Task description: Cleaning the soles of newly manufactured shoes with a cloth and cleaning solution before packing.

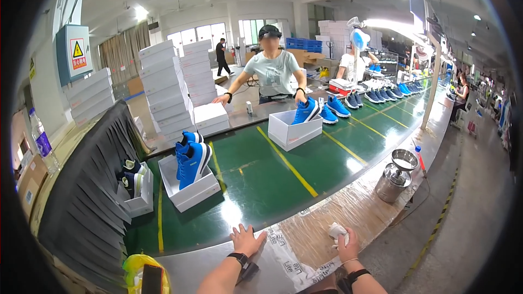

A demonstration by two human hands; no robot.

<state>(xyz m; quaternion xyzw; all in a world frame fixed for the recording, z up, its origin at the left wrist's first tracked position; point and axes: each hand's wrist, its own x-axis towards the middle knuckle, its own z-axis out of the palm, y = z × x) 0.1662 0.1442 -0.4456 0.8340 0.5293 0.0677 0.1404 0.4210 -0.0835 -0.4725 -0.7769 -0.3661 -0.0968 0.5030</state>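
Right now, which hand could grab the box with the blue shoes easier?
Probably the left hand. It lies flat and empty at the belt's edge, nearer the box. The right hand is closed on a white cloth and sits farther away.

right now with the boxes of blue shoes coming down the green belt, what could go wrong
1. The blue shoes stand upright in the open white box; they might tip out if bumped.
2. The left hand lies flat at the edge of the green belt, where it could get caught or nudged.
3. The right hand holds a crumpled white cloth, so its grip on anything else may be weak.
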